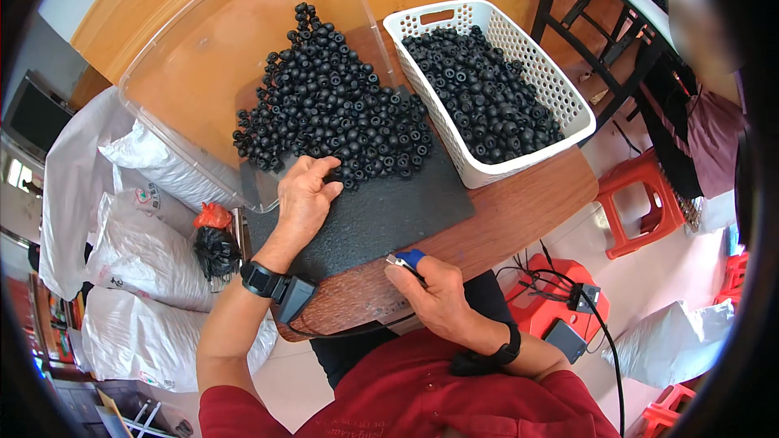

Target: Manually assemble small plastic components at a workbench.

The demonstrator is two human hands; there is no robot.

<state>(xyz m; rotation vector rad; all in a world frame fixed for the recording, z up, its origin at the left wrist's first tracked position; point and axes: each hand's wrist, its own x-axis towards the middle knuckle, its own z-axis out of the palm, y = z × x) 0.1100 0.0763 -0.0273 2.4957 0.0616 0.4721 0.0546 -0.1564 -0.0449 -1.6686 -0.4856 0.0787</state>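
At the near left edge of a heap of small black ring-like parts [333, 101], my left hand [307, 199] has its thumb and forefinger apart beside the nearest pieces. Its other fingers are curled under, out of sight. The heap spreads over a dark rectangular mat [381, 223]. Closer to me, by the table's front edge, my right hand [438, 296] is closed on a small metal-tipped hand tool [398, 260]; its exact kind is hidden by the fingers. Something blue [412, 259] shows at the forefinger.
A white perforated basket [580, 118] full of similar black parts stands right of the heap. A large clear plastic bin [134, 105] lies tipped behind it on the wooden table [527, 195]. White sacks [146, 251] crowd the left; red stools [641, 203] and another person [714, 122] are right.
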